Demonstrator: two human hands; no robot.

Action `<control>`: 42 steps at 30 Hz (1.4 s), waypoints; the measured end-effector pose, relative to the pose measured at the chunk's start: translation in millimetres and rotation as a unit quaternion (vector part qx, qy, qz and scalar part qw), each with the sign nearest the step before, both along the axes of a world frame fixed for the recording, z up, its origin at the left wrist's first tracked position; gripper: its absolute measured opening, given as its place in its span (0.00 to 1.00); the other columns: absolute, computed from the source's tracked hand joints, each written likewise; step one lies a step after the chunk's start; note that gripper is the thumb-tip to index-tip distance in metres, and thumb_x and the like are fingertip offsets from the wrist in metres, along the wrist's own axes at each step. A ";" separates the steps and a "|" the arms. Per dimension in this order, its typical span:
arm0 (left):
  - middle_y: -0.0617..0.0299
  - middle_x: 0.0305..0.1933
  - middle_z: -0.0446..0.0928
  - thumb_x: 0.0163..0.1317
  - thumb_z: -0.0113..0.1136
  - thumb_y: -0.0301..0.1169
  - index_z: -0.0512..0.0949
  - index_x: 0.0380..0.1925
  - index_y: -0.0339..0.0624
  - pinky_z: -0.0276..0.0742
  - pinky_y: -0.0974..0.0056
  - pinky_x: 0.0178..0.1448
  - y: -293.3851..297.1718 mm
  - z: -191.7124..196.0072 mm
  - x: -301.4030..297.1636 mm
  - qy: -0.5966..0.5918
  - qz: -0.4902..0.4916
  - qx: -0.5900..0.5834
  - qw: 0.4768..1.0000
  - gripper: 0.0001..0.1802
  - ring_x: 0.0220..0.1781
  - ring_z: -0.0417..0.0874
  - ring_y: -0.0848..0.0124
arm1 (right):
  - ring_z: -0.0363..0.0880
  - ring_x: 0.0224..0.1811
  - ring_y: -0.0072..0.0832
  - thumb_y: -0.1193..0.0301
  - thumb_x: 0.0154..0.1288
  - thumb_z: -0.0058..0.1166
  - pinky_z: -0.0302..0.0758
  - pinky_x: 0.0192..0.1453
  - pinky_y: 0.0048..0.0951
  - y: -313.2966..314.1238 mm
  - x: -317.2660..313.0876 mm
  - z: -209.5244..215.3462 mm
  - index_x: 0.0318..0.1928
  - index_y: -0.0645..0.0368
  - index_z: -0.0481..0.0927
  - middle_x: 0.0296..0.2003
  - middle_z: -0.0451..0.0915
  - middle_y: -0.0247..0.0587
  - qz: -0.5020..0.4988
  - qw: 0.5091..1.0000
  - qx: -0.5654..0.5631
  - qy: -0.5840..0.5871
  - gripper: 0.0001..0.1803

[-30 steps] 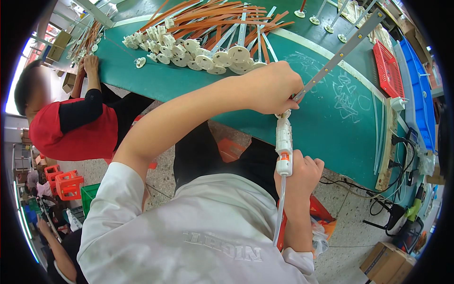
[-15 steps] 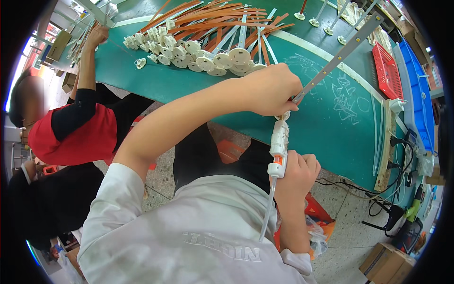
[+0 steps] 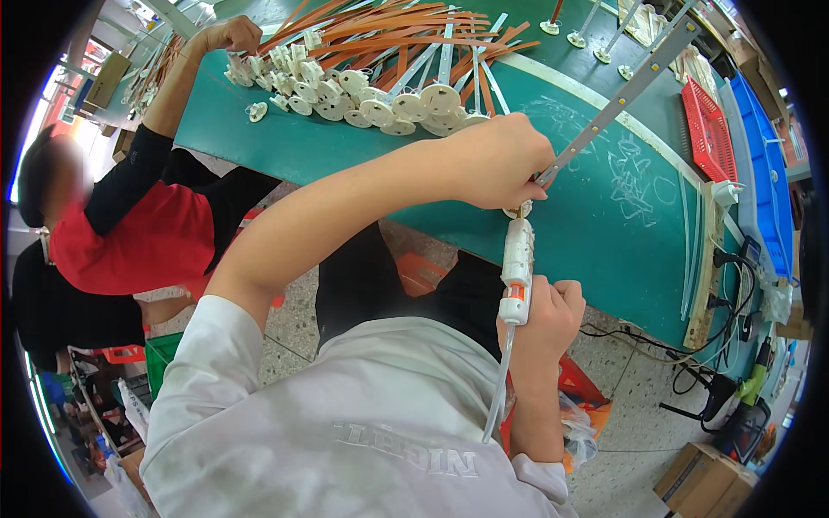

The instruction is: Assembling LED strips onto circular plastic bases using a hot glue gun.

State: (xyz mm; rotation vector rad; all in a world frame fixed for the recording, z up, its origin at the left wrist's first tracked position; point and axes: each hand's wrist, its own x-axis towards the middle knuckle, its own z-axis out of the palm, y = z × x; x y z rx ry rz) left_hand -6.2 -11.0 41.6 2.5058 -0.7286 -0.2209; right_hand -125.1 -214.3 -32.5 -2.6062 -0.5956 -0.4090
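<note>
My left hand (image 3: 509, 160) is closed around the lower end of a long LED strip (image 3: 620, 102), which slants up to the far right. A small white round base (image 3: 523, 208) shows just under those fingers. My right hand (image 3: 546, 324) grips a white hot glue gun (image 3: 518, 250), its nozzle up against the base. From the gun's rear hangs a translucent glue stick (image 3: 502, 380). The gun's handle and trigger are hidden by my right hand. Whether glue is coming out cannot be made out.
Across the green table (image 3: 604, 233) lies a pile of strips (image 3: 389, 39) with white round bases (image 3: 376, 112). At right are a red basket (image 3: 708, 129), a blue tray (image 3: 764, 164) and a power strip with cables (image 3: 710, 285). A co-worker in red (image 3: 142, 233) sits at left, reaching over the table.
The glue gun and its glue stick have shifted slightly right and tilted a little. The co-worker's hand has moved right toward the pile. My left hand has barely moved.
</note>
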 end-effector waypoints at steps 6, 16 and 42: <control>0.53 0.28 0.84 0.59 0.69 0.33 0.86 0.33 0.41 0.84 0.55 0.41 -1.0 -0.2 1.2 0.004 -0.001 0.001 1.000 0.08 0.36 0.87 0.55 | 0.67 0.31 0.35 0.70 0.45 0.67 0.61 0.38 0.37 -0.7 2.5 5.9 0.23 0.55 0.72 0.18 0.74 0.35 0.009 1.000 0.014 -0.003 0.13; 0.53 0.23 0.82 0.58 0.69 0.29 0.86 0.29 0.38 0.79 0.58 0.35 0.1 -6.1 1.8 -0.051 -0.016 -0.027 0.998 0.06 0.27 0.85 0.56 | 0.66 0.29 0.36 0.72 0.47 0.66 0.62 0.39 0.37 -5.6 1.9 6.5 0.24 0.56 0.72 0.18 0.72 0.37 0.016 1.000 -0.006 -0.005 0.13; 0.53 0.23 0.82 0.57 0.69 0.28 0.85 0.29 0.37 0.80 0.60 0.35 0.5 -8.0 1.6 -0.056 -0.016 -0.055 0.997 0.05 0.27 0.85 0.57 | 0.67 0.28 0.34 0.68 0.49 0.66 0.58 0.40 0.37 -2.8 5.9 5.0 0.23 0.53 0.70 0.16 0.73 0.34 0.011 1.000 -0.013 0.000 0.14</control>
